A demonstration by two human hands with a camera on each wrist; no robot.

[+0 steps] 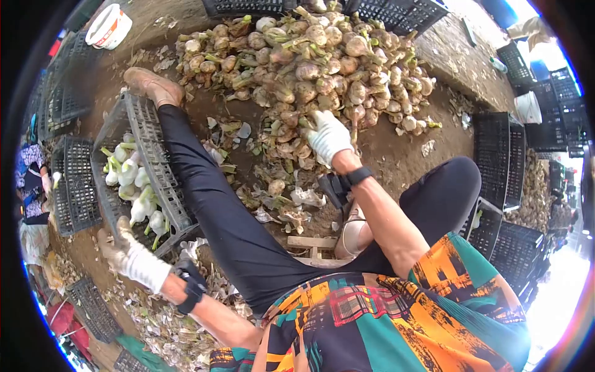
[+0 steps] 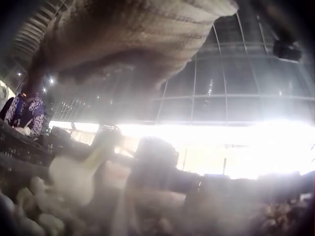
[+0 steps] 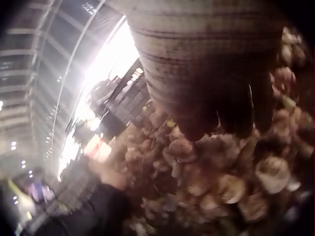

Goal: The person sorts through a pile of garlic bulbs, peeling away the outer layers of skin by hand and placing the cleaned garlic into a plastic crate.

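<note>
My left hand, in a white glove, is just below the slatted crate, fingers loosely spread and no bulb seen in them. White trimmed garlic bulbs with green stems lie in that crate. In the left wrist view, a pale bulb with its stem upward is below the glove. My right hand, also gloved, reaches onto the heap of untrimmed garlic. From the right wrist, its fingers point down over brownish bulbs; their tips are dark, and no grip shows.
Black crates are stacked at the right, with others at the left. A white bucket stands at the upper left. Dry skins litter the ground between the outstretched left leg and the bent right knee.
</note>
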